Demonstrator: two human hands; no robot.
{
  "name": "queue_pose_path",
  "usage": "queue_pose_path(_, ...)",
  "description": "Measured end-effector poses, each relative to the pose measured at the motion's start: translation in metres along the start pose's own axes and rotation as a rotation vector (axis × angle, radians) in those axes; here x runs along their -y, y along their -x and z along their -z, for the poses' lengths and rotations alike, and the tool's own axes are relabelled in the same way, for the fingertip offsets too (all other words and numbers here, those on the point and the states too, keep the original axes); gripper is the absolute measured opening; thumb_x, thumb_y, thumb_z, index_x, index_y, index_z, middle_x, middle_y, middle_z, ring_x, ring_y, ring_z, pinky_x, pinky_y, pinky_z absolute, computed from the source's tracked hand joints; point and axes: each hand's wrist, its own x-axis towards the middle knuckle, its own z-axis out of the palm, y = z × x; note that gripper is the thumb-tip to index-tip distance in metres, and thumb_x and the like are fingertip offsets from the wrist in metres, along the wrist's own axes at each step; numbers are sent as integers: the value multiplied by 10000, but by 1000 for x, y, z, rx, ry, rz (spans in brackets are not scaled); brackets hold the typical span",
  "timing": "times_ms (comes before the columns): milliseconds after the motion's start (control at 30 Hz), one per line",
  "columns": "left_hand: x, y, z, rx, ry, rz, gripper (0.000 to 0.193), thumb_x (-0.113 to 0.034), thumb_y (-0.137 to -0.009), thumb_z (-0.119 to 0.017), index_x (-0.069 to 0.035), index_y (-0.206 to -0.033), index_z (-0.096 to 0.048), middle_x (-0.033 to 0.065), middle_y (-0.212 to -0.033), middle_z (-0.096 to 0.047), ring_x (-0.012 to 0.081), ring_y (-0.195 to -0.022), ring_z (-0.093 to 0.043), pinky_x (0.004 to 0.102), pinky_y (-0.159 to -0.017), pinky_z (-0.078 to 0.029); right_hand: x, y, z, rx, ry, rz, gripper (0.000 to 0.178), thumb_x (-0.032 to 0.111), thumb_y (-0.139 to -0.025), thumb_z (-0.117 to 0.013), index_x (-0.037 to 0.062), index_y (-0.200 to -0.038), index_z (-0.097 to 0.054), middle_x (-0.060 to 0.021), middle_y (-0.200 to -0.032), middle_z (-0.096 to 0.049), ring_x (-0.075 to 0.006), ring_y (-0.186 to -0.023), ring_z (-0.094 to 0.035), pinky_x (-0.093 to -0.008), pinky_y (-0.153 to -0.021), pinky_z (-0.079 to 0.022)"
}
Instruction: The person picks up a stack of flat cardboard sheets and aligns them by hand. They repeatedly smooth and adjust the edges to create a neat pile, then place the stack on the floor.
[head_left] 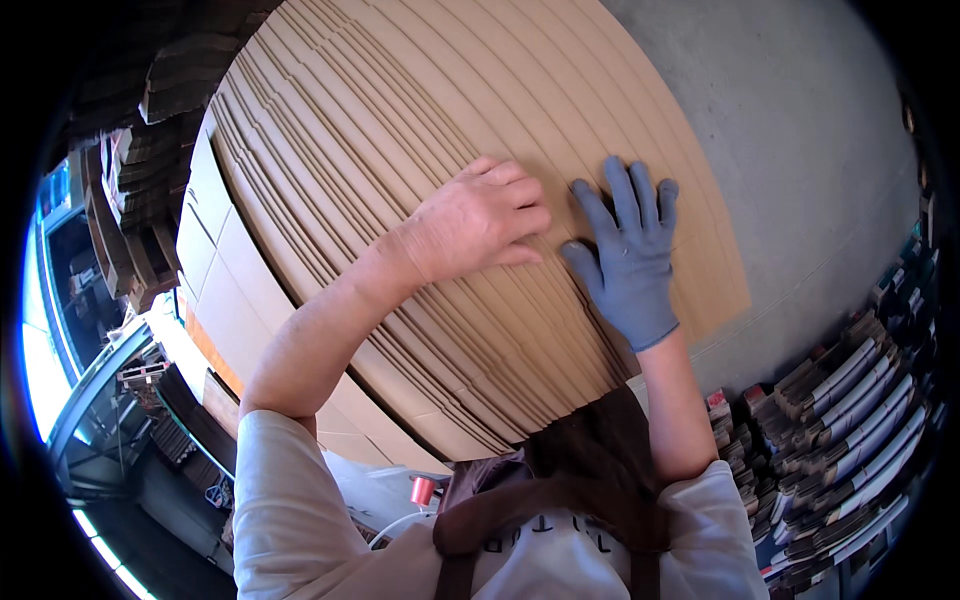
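Flat brown cardboard sheets (400, 110) lie fanned out in overlapping layers, their edges running in long lines before me. Over the middle of them is my left hand (478, 222), bare, with its fingers half bent and the thumb apart; nothing shows in its grasp. Whether its fingertips press on the cardboard, I cannot tell. To its right, my right hand (632, 268) wears a grey glove and rests on the sheets with spread fingers, near their right side.
A pale panel or stacked sheets (235, 265) border the cardboard at left. Bundled stacks of cardboard (850, 400) stand at lower right on the grey concrete floor (800, 150). More dark stacks (185, 80) are at upper left. A red spool-like object (423, 490) sits close to my body.
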Motion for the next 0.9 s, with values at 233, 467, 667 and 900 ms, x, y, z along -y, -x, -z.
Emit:
queue_pose_path(233,0,1,-2,6,20,-3,339,-354,-787,-801,-112,-969,-650,30,-976,-592,258,-1024,-564,402,-958,-448,1,2,-1,4,-14,-9,656,356,-800,-801,146,-1384,-588,-196,-1509,-433,-425,-1383,-393,-678,-1125,-246)
queue_pose_path(467,-2,2,-2,15,19,5,340,-368,-791,-792,-109,-966,-657,21,-983,-600,248,-1017,-568,395,-955,-446,1,5,-4,2,-4,-14,657,364,-809,-800,156,-1394,-588,-196,-1523,-428,-422,-1395,-389,-681,-1132,-239)
queue_pose_path(667,0,2,-2,23,30,0,342,-382,-797,-785,-107,-963,-665,19,-979,-605,248,-1011,-570,391,-942,-447,1,6,-5,-2,-10,-15,668,368,-807,-802,156,-1402,-584,-199,-1528,-427,-421,-1398,-388,-681,-1136,-234)
queue_pose_path(900,1,2,-3,33,24,-13,341,-386,-800,-781,-109,-959,-664,21,-976,-603,250,-1013,-574,395,-935,-448,1,6,-3,5,-12,-24,665,356,-797,-811,152,-1392,-596,-203,-1520,-438,-424,-1387,-402,-685,-1132,-244)
